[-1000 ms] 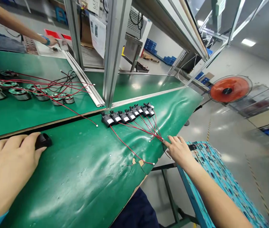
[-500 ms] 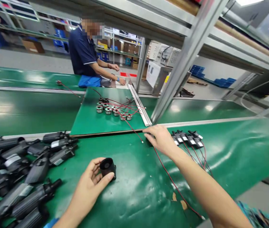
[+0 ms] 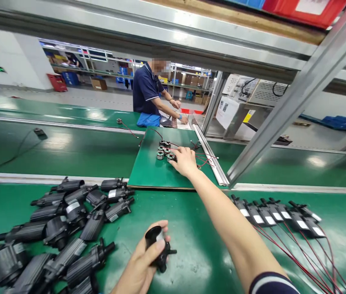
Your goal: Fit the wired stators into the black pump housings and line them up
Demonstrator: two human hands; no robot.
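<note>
Near the bottom centre, my left hand (image 3: pixel 150 257) is closed around a black cylindrical housing (image 3: pixel 157 249), its round opening tilted up and a thin spout pointing right. My right hand (image 3: pixel 185 161) reaches over the raised green board (image 3: pixel 148 171), its fingers curled at a small round metal motor (image 3: pixel 170 157). More such motors (image 3: pixel 160 155) with red wires sit beside it on the board. The fingers hide part of the group, and whether the touched motor is gripped is unclear.
Many black housings (image 3: pixel 93 224) lie heaped at left. Several labelled units with red wires (image 3: pixel 269 218) stand in a row at right. A metal post (image 3: pixel 271 102) rises beyond the board. Across the belt (image 3: pixel 99 149), a person in a dark shirt (image 3: pixel 145 92) works.
My right hand has moved from the black units at right to the motors on the board. My left hand has turned the housing so its spout shows. The view has shifted left.
</note>
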